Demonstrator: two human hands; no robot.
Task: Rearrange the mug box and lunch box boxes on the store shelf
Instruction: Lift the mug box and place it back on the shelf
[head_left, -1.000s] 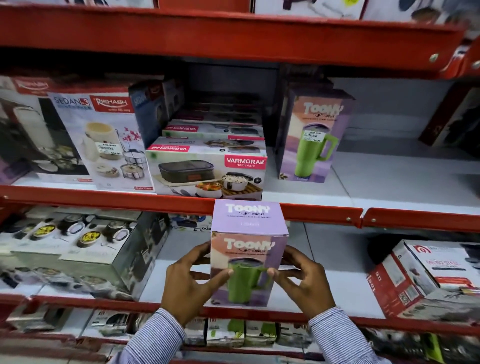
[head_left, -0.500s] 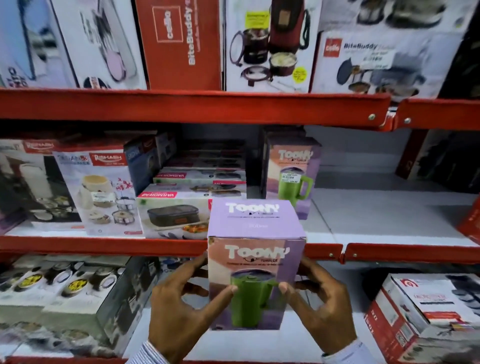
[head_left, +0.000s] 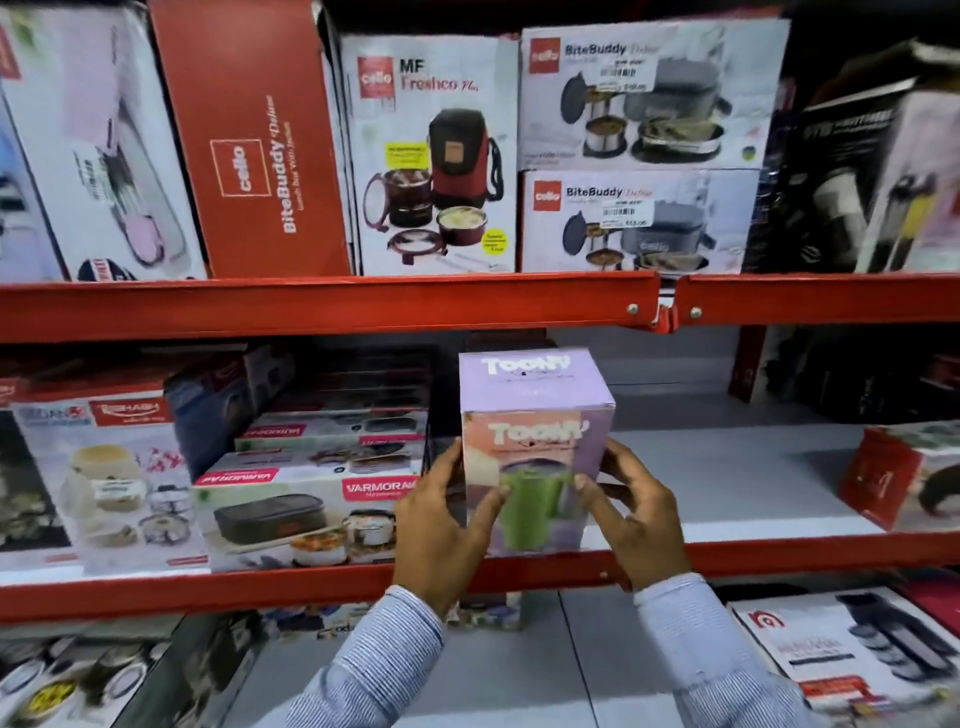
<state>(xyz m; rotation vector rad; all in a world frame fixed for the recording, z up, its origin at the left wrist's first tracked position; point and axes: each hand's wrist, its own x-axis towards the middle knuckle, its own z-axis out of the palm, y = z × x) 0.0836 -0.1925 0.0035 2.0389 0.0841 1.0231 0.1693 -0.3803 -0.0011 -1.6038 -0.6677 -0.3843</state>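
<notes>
Lilac mug box in both my hands, upright, at the front edge of the middle shelf; can't tell if its base is down on the board or just above it. "TOONY" printed on top and on the front, green mug pictured below; smaller print is blurred. Left hand wraps the left side, thumb across the front face. Right hand wraps the right side, thumb on the front too. Fingers on both curled closed around the box; the ones behind it are hidden.

Just left of it: two Varmora boxes stacked, front one reads "VARMORA", cut off by my left hand. Further left, one Rishabh box, label soft. Right half of the shelf board is bare up to a red box at the right edge, writing unreadable.

Top shelf, all Cello: one red "BiteBuddy Deluxe" side panel, one "MF Freshco" box, two "BiteBuddy" boxes stacked, each with a barcode sticker. Boxes at the far left and far right are blurred and cropped.

Bottom shelf: contents smeared, partly hidden by my striped sleeves.
</notes>
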